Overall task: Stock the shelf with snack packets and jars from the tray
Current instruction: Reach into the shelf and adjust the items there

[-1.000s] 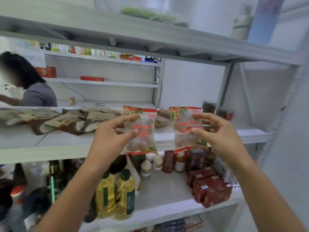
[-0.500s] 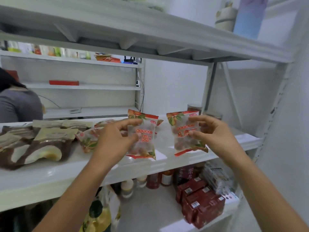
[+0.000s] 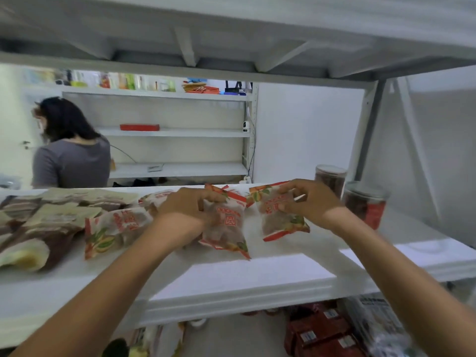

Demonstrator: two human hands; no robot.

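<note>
At the far left of the white shelf (image 3: 231, 276) lie brown and cream pouches (image 3: 38, 228), overlapping in a heap, and beyond them, through the open back, a person in a grey top (image 3: 72, 163) stands turned away before another white rack (image 3: 180, 132). Next comes a red-edged snack packet (image 3: 116, 228) lying flat, just beside my left hand (image 3: 185, 212). My left grip is pinching the top of a second red-edged packet (image 3: 226, 228), whose lower end rests on the shelf. Near it, my right hand (image 3: 311, 199) pinches the upper edge of a third packet (image 3: 278, 217), tilted, its bottom corner on or just above the shelf; I cannot tell which. Behind my right hand stand two clear jars: a darker one (image 3: 331, 176) farther back, and one with a red label (image 3: 365, 202) nearer, close to my wrist. The shelf above hangs low overhead. Below, dark red boxes (image 3: 322, 333) sit on the lower shelf.
</note>
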